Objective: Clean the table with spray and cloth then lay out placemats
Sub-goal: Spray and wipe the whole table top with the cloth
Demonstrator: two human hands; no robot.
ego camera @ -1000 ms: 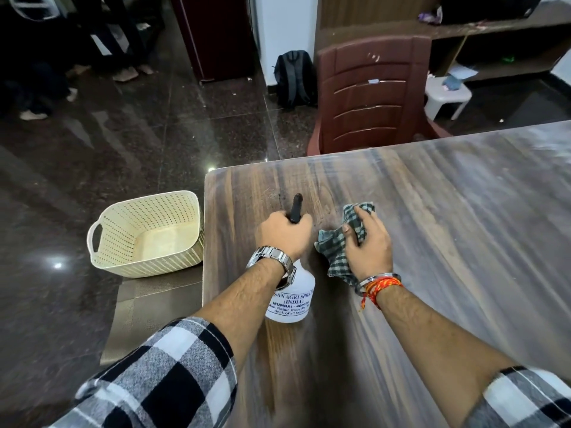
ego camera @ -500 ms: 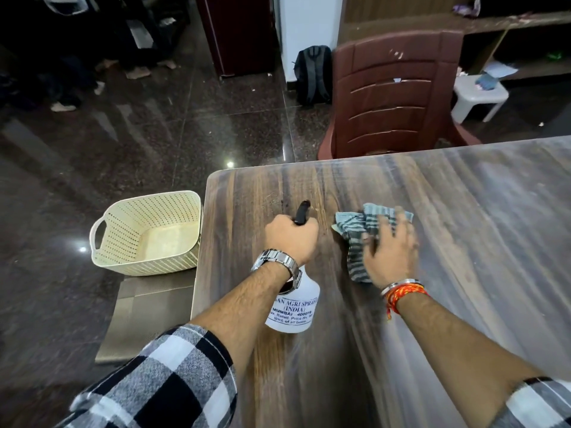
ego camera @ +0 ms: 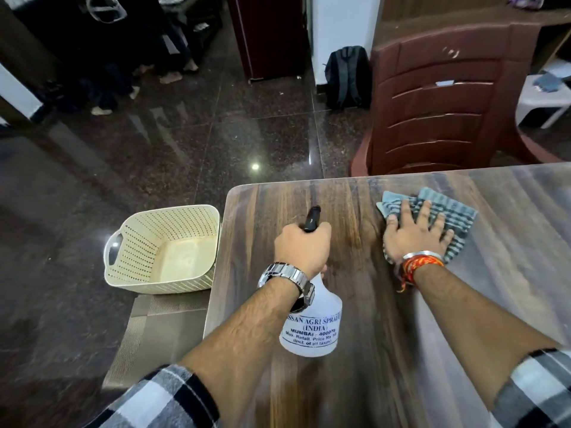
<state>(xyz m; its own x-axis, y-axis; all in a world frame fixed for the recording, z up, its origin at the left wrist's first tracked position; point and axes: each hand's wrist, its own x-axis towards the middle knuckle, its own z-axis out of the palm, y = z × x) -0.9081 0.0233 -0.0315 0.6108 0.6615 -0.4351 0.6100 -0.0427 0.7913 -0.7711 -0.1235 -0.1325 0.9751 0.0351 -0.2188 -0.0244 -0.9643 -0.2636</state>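
My left hand (ego camera: pixel 301 247) grips the black trigger head of a white spray bottle (ego camera: pixel 312 327), which stands near the left end of the wooden table (ego camera: pixel 355 381). To its right my right hand (ego camera: pixel 412 234) lies flat, fingers spread, pressing a green-and-grey checked cloth (ego camera: pixel 454 213) onto the tabletop near the far edge. Brown woven placemats (ego camera: pixel 154 332) lie beyond the table's left edge, partly under a basket.
A cream perforated basket (ego camera: pixel 160 251) stands empty left of the table, on the placemats. A brown plastic chair (ego camera: pixel 441 100) is at the table's far side. A dark backpack (ego camera: pixel 347 75) leans against the wall, and a white stool (ego camera: pixel 543 100) is at far right.
My right hand has flattened out on the cloth and slid it rightward and farther along the table. The left hand stays on the spray bottle.
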